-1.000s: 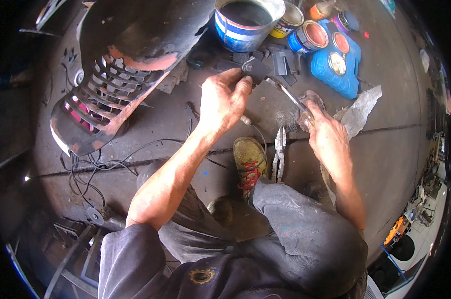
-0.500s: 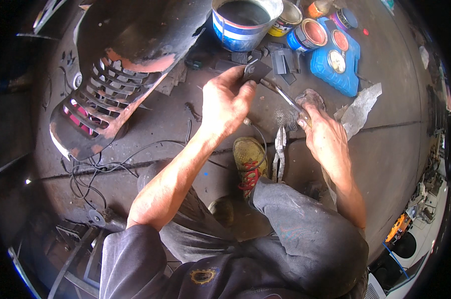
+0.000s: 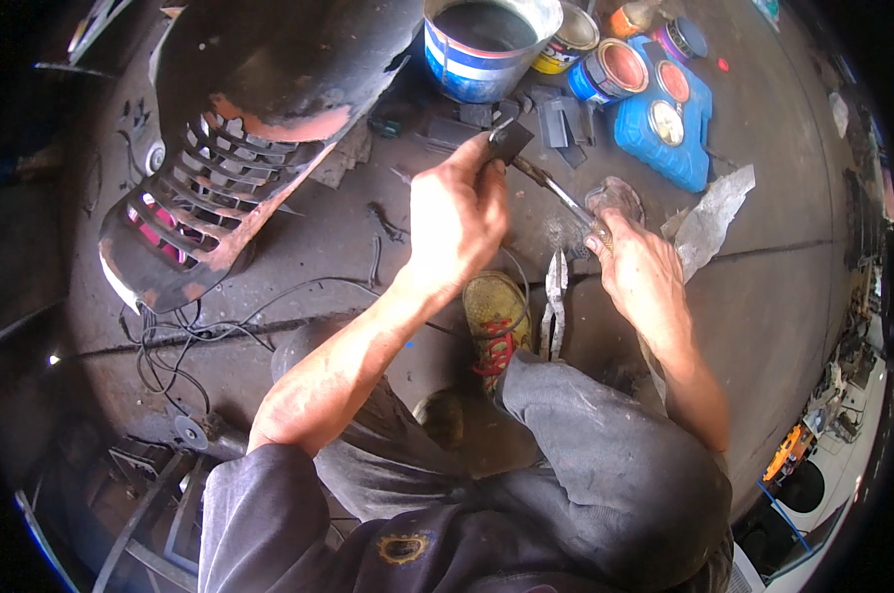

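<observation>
L hand (image 3: 459, 212) is closed in a pinch: a small dark flat piece (image 3: 511, 140) is gripped btwn thumb & fingers, held out ahead of the body, above the floor (image 3: 773, 296). By R hand (image 3: 644, 282), fingers wrapped, a rod-like tool (image 3: 565, 198) w/ slim metal shaft is gripped at its hdl; its dark tip is pointed at the piece's lower edge, very close, but whether contact is made can't be told.

Re labels: on the blue can (image 3: 587, 84), light lettering is carried on the wrap, partly turned away. On the yellow can (image 3: 552, 63) behind it, dark print is borne, too small to be made out. The bucket (image 3: 471, 74) is marked w/ blue, white & red bands; dark contents are seen inside. On the dark shirt (image 3: 467, 544), a yellow gear-shaped emblem (image 3: 402, 549) is worn at the chest.

Also nr: blue case (image 3: 642, 148) is laid flat beside the cans, w/ two round lids (image 3: 666, 124) set on it. Dark flat scraps (image 3: 563, 127) are strewn below the bucket. Pliers (image 3: 555, 301) are laid just R of a yellowish shoe (image 3: 494, 306) w/ red laces. To the L, a slotted dark panel (image 3: 234, 173) w/ pinkish patches is placed, and cables (image 3: 259, 318) are tangled below it.
</observation>
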Available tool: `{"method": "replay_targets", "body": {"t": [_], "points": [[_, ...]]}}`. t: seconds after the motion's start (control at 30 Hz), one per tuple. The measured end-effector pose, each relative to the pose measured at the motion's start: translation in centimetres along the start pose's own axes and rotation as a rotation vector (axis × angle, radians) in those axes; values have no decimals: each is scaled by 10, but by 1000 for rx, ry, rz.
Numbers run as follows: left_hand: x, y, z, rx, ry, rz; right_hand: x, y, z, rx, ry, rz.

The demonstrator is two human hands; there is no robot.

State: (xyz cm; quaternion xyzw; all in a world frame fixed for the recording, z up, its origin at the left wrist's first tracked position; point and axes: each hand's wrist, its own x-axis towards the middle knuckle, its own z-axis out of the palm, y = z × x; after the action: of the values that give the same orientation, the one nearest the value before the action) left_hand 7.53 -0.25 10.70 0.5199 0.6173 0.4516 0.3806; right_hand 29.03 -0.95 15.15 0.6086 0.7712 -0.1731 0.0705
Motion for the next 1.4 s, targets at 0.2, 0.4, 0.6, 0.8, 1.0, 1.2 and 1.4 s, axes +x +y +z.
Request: {"method": "replay_targets", "body": {"t": [0.2,0.4,0.6,0.8,1.0,1.2,1.4], "points": [[23,-20,-25,-841,-11,-513,-5,17,39,90,-41,75],[18,-20,-38,-1094,-80,-507,-21,90,165,154,-135,323],[8,-14,-50,-1104,43,-516,-48,102,213,113,-26,456],[-5,0,-61,-1155,82,-368,-22,54,174,54,62,222],[-19,16,-64,-1200,85,-321,46,-20,188,130,173,-189],[-36,26,-92,-1212,106,-201,82,-33,216,98,93,-192],[-65,21,-130,-1135,163,-88,57,-29,189,662,327,-201]]}}
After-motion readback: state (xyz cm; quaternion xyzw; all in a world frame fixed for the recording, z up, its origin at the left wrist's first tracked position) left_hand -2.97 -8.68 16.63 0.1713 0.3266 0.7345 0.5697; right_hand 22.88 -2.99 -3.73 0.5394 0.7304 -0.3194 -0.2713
